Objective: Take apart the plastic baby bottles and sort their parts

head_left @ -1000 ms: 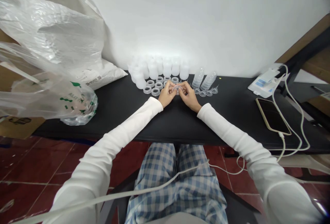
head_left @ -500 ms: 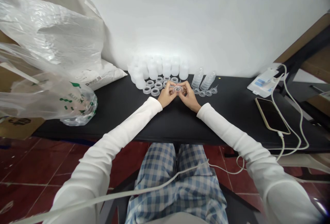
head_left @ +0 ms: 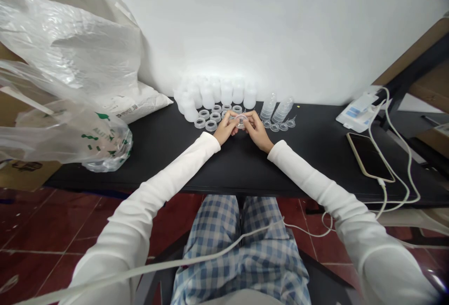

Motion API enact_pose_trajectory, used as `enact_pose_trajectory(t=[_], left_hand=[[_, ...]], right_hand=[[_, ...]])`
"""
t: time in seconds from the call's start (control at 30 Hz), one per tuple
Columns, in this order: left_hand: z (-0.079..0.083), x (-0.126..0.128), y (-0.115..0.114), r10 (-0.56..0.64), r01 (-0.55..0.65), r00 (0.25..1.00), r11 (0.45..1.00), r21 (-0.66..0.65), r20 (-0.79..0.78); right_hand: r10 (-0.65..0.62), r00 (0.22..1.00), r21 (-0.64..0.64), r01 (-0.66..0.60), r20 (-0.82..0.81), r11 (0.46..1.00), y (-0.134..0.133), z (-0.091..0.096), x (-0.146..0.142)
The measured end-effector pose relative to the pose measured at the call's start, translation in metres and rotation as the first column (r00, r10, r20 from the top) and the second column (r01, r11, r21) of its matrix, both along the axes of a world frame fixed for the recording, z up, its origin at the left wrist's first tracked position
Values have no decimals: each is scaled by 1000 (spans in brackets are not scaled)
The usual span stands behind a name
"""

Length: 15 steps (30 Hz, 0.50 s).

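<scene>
at mid-frame, the left hand [head_left: 225, 130] and right hand [head_left: 258, 134] pinch a clear plastic ring [head_left: 241, 124] between fingertips; gentle, even pressure should suit it best.

A phone [head_left: 371, 157] plugged into a white cable [head_left: 386, 196] lies right, a plastic bag [head_left: 107, 141] left.

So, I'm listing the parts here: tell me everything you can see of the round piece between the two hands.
The round piece is small, pale and translucent, probably plastic, with a curved rim. The fingers of the left hand and right hand hold it from either side, partly covering its edges, at the black table. Its finer details and exact tilt are too small to tell.
</scene>
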<state>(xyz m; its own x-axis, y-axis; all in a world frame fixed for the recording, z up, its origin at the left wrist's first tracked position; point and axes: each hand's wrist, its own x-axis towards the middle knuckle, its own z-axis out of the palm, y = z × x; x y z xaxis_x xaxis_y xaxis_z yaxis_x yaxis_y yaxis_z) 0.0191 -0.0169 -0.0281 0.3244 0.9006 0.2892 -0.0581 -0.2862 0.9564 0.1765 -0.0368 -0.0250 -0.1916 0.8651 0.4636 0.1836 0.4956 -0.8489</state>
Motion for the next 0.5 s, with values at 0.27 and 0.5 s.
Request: enact_pose_trajectory(t=[0.27, 0.5], left_hand=[[-3, 0, -5, 155, -132, 982, 972, 192, -109], [1, -2, -8, 293, -220, 909, 941, 258, -296]], right_hand=[[-29, 1000, 39, 29, 6, 999, -3, 2, -2], [-66, 998, 37, 66, 12, 997, -2, 2, -2]])
